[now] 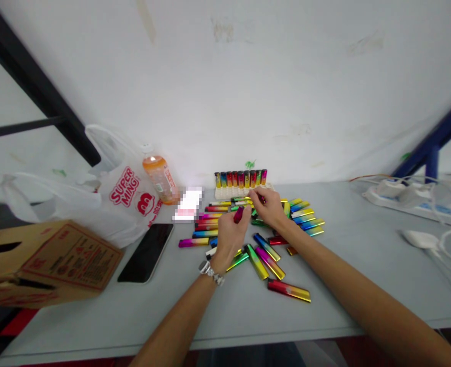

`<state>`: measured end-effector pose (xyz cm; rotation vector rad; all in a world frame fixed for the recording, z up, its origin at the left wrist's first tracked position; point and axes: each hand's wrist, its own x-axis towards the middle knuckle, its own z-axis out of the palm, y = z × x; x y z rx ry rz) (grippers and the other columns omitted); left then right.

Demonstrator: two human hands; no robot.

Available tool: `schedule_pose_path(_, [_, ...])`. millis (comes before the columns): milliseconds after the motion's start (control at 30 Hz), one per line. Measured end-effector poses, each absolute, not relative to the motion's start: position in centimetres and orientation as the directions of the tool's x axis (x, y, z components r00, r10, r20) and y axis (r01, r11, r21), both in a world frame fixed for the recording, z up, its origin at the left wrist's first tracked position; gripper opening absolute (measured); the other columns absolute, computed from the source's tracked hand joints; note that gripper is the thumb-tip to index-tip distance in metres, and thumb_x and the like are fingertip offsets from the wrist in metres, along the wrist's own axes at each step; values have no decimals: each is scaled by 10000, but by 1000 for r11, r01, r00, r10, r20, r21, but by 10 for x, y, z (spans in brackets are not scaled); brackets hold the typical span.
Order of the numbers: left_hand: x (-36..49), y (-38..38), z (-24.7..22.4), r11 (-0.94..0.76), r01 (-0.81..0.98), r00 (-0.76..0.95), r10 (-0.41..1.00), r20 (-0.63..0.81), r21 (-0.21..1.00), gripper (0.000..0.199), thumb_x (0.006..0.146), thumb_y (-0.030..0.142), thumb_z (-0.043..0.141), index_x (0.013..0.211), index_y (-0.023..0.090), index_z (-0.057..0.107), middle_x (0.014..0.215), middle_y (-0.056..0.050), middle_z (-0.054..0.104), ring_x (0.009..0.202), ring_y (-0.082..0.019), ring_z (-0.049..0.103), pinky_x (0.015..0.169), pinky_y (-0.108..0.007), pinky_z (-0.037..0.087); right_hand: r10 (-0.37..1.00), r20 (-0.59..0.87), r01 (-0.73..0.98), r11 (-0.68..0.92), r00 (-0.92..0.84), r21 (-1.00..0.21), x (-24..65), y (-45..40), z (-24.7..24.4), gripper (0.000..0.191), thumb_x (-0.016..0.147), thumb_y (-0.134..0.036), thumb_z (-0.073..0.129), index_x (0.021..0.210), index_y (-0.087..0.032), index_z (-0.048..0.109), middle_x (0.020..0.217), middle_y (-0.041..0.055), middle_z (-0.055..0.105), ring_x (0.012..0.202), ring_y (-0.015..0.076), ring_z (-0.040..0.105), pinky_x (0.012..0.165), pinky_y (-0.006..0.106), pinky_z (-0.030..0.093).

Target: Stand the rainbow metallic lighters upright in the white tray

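Nine shiny lighters (241, 179) stand up in a row in a white tray (228, 193) near the back edge of the table (344, 234). Many more loose lighters (256, 262) lie flat in front of it, so the work looks far from done. The left hand (231, 233) pinches a purple lighter (239, 214) above the pile. The right hand (272, 206) is curled near the tray's front edge; I cannot tell if it pinches something. A black phone (147, 253) lies toward the table's left edge.

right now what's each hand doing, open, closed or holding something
Left hand: closed, holding a magenta lighter.
Right hand: curled; whether it holds a lighter cannot be told for sure.
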<state>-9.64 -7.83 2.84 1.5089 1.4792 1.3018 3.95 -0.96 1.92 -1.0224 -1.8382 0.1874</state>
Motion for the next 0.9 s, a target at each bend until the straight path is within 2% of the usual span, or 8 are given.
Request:
schedule_pose_path(133, [-98, -79, 26, -154, 295, -124, 972, 198, 943, 564, 844, 624, 508, 523, 218, 283, 500, 57, 249, 488, -79, 236, 476, -255, 174, 763, 633, 513, 598, -130, -616, 46, -26, 26, 340, 972, -374, 456, 765, -184, 648, 663, 11, 607, 636, 150, 532, 638, 281, 371])
schedule_pose_path(333, [-98, -76, 23, -141, 273, -127, 975, 181, 952, 513, 834, 538, 525, 502, 219, 300, 476, 57, 256, 473, -79, 227, 464, -254, 170, 813, 571, 503, 542, -112, -673, 54, -44, 26, 399, 979, -440, 447, 757, -187, 662, 587, -11, 522, 580, 140, 472, 585, 274, 361])
schedule_pose_path(500, [-96, -76, 24, -126, 277, -115, 980, 163, 953, 442, 808, 426, 557, 489, 208, 342, 464, 60, 276, 471, -79, 243, 472, -254, 169, 824, 551, 441, 546, -131, -712, 50, -50, 22, 422, 984, -475, 440, 724, -194, 619, 615, -6, 530, 605, 141, 478, 581, 267, 376])
schedule_pose_path(567, [-96, -76, 23, -142, 286, -106, 978, 179, 948, 432, 810, 422, 553, 496, 204, 352, 472, 60, 277, 479, -79, 242, 477, -253, 169, 834, 532, 396, 541, -142, -742, 47, -53, 21, 411, 978, -480, 458, 726, -193, 608, 618, -9, 519, 606, 138, 475, 584, 266, 383])
schedule_pose_path(667, [-96, -76, 20, -170, 307, -92, 974, 207, 936, 468, 825, 489, 540, 509, 200, 350, 492, 57, 274, 499, -81, 241, 483, -251, 169, 856, 487, 296, 518, -175, -803, 44, -57, 23, 339, 954, -475, 521, 831, -185, 644, 671, -5, 564, 638, 142, 507, 617, 270, 412])
schedule_pose_path(767, [-97, -75, 15, -210, 345, -46, 970, 240, 915, 468, 832, 530, 544, 541, 182, 426, 521, 50, 340, 524, -86, 289, 495, -237, 204, 876, 434, 219, 475, -210, -852, 40, -60, 24, 300, 899, -479, 613, 928, -184, 664, 743, 5, 617, 683, 148, 547, 651, 278, 444])
schedule_pose_path(900, [-98, -76, 11, -270, 407, 31, 959, 283, 872, 282, 804, 423, 624, 723, 154, 605, 612, 29, 529, 566, -104, 436, 531, -215, 311, 912, 334, 95, 364, -238, -927, 39, -60, 24, 337, 828, -515, 683, 906, -189, 644, 724, -5, 616, 663, 147, 572, 639, 281, 471])
